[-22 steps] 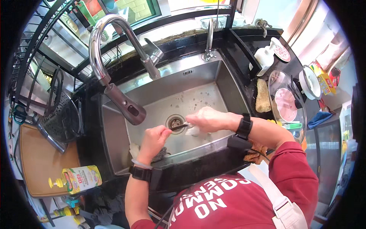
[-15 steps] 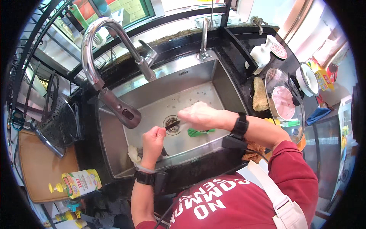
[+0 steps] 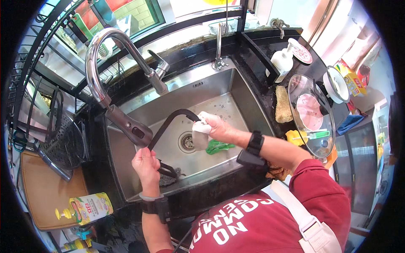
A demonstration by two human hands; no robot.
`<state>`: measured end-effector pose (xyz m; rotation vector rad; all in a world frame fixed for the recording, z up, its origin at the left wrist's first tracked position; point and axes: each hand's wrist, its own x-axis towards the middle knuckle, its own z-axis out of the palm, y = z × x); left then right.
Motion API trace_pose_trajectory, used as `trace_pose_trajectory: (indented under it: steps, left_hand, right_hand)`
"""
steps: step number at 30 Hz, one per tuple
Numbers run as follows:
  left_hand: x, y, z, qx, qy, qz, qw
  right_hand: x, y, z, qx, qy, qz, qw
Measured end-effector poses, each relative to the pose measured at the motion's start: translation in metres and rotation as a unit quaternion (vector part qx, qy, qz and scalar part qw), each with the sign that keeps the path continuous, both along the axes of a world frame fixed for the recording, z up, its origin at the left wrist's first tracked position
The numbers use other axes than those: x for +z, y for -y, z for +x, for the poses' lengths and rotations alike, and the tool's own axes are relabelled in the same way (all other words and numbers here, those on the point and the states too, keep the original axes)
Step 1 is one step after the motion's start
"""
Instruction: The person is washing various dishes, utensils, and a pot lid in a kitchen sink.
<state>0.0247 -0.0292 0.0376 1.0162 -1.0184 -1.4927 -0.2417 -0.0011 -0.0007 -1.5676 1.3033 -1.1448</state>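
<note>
- Holds a bent black strip (image 3: 183, 111) above the sink (image 3: 181, 90), arching from one hand to the other;
- Has the left hand (image 3: 145, 168) closed on the strip, near the tap head (image 3: 137, 134);
- Has the right hand (image 3: 220, 128) closed on the strip's other part, with a white cloth (image 3: 202, 128) bunched in the same grip;
- Shows a crumpled green scrap (image 3: 219, 146) in the sink, right of the drain (image 3: 187, 142), kind unclear;
- Shows a dark scouring pad (image 3: 168, 181) near the left wrist; shows a loofah (image 3: 283, 105) on the bench (image 3: 98, 170), right of the sink.
</note>
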Motion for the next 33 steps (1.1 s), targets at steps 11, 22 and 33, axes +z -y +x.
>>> trace_pose_trajectory:
  steps: [11,22,33]
  left_hand:
    - [-0.013,-0.004,0.009,0.006,0.1,-0.024,0.995]
    - [-0.001,-0.029,-0.057,0.132,-0.141,0.339,0.921]
    - [-0.037,-0.013,-0.048,0.203,-0.088,0.347,0.911]
  right_hand:
    - [-0.011,-0.037,-0.023,0.093,-0.181,-0.101,0.974]
    - [-0.014,-0.053,0.016,0.043,-0.231,-0.25,0.939]
    - [-0.016,-0.051,0.01,0.269,-0.39,-0.165,0.865]
